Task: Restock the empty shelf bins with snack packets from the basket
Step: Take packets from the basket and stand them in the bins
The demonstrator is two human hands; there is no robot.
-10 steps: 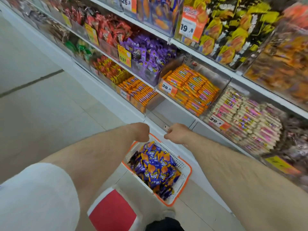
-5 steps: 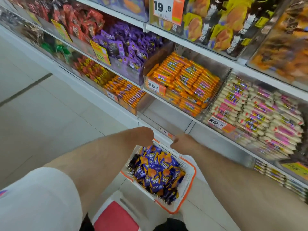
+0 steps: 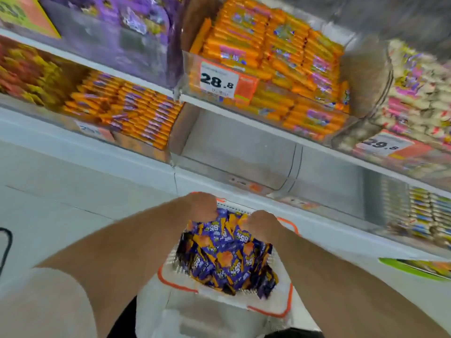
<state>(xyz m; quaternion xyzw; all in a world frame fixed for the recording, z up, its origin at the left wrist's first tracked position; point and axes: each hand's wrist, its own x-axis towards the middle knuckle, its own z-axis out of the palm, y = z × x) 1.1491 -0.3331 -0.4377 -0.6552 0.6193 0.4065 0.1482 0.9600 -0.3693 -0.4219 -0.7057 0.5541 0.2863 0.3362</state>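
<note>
A white basket with an orange rim [image 3: 289,302] sits low in front of me, heaped with purple-and-orange snack packets [image 3: 227,259]. Both hands reach into the far end of the heap. My left hand [image 3: 202,206] has its fingers curled down into the packets near the far rim. My right hand [image 3: 259,224] is beside it, fingers curled round packets at the top of the pile. Motion blur hides the fingertips. Just beyond the basket, on the lowest shelf, is an empty clear bin [image 3: 244,152] with a second empty bin [image 3: 329,174] to its right.
Stocked bins surround the empty ones: orange bars [image 3: 273,57] above with a 28.8 price tag [image 3: 219,80], orange-and-purple bars [image 3: 131,106] to the left, pale packets [image 3: 419,89] to the right. The shelf's white base [image 3: 97,154] runs along pale floor tiles [image 3: 48,215].
The view has dropped closer to the shelf and basket. Both hands have moved from the basket's far rim down into the packet heap.
</note>
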